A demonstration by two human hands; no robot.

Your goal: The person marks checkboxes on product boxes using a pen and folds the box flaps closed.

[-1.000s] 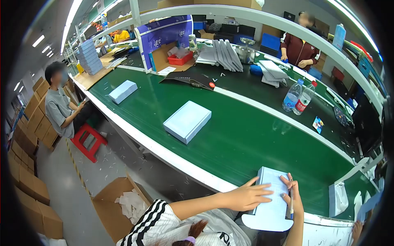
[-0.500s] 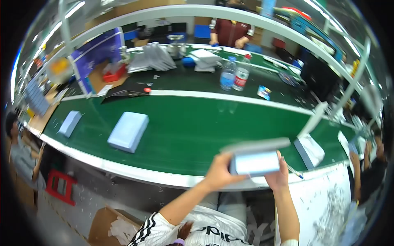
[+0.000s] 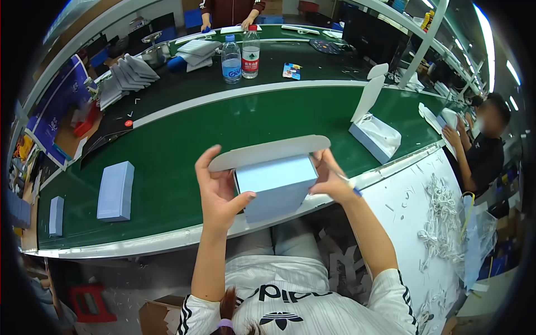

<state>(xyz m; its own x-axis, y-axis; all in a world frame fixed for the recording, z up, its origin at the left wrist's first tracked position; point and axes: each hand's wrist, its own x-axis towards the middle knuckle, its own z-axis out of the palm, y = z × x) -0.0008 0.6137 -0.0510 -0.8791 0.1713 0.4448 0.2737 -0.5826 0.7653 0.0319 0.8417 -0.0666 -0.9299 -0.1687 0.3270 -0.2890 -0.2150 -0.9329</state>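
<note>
A light blue box (image 3: 276,187) is held up at the near edge of the green belt, its flap (image 3: 273,151) raised along the top. My left hand (image 3: 219,195) grips the box's left side, thumb on the near face and fingers behind. At the right end, my right hand (image 3: 334,177) holds the box and flap corner, with a pen (image 3: 356,191) by the palm. To the right, an open blue box (image 3: 375,137) with a white bag inside lies on the belt, its lid up.
Two closed blue boxes (image 3: 116,191) (image 3: 56,216) lie on the belt at left. Two bottles (image 3: 231,61) (image 3: 250,53) stand beyond. White cords (image 3: 441,223) cover part of the white table at right. A co-worker (image 3: 484,139) sits at right; another person (image 3: 231,11) stands opposite.
The view has swung right. The box, earlier lying with its flap toward me, is now lifted and turned, flap uppermost. My left hand has moved from its surface to its side.
</note>
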